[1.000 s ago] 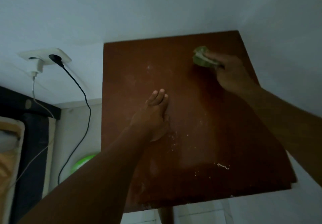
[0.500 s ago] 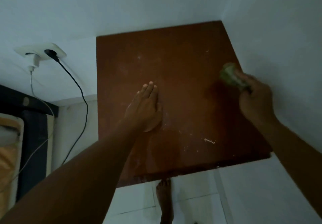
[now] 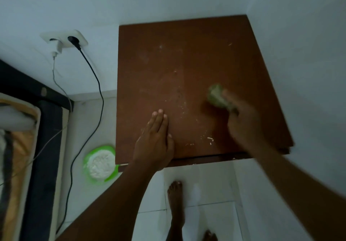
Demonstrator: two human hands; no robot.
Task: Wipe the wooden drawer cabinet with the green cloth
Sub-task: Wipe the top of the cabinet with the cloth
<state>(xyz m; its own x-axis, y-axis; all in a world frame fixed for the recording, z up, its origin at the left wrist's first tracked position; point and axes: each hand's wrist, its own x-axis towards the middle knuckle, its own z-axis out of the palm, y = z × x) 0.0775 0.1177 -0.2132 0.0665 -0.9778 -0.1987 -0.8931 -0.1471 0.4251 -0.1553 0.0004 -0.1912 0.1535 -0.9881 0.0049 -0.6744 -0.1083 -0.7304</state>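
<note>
On top of the wooden drawer cabinet [image 3: 187,62], toward its right side, the blurred right hand [image 3: 243,126] grips the bunched green cloth [image 3: 217,98] against the wood. Near the cabinet's front edge the left hand [image 3: 155,143] lies flat, fingers straight and together. Pale crumbs [image 3: 209,139] dot the cabinet between the hands.

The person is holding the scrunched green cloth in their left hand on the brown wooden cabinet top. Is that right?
Not quite. The head view shows the scrunched green cloth gripped in the right hand, not the left. It is on the brown wooden cabinet top, as you said. The left hand lies flat on the wood and holds nothing.
</note>
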